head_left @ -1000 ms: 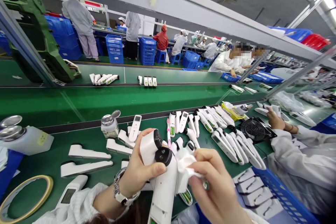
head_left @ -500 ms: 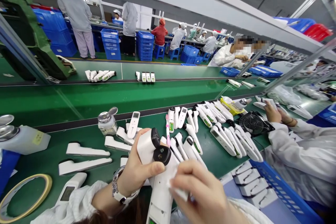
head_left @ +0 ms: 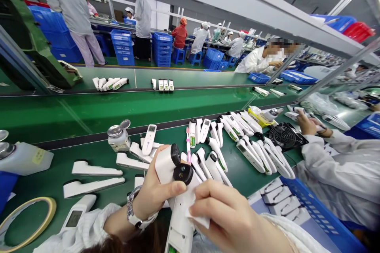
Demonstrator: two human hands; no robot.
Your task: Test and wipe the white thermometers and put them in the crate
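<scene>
My left hand [head_left: 156, 191] is closed around two white handheld infrared thermometers with black sensor heads. The upper thermometer [head_left: 164, 167] lies against the palm. Across it, the lower thermometer [head_left: 179, 219] points down toward me, its battery compartment uncovered near the bottom edge. Pinched in the fingers of my right hand [head_left: 227, 213] is a small white wipe [head_left: 199, 216], pressed on the lower thermometer's body. Just beyond my hands lie several more thermometers [head_left: 217, 151] and a pink toothbrush [head_left: 188, 145] on the green bench.
To the left are a roll of tape [head_left: 50, 215], a large pump bottle [head_left: 32, 160] and a smaller dispenser bottle [head_left: 119, 138]. A black fan [head_left: 281, 137] and a blue crate [head_left: 323, 221] stand at right, beside a co-worker's sleeve [head_left: 323, 162]. A metal beam crosses above.
My right hand has shifted slightly on the lower thermometer, and the wipe shows more clearly. My left hand keeps its grip. The view has turned a little to the right.
</scene>
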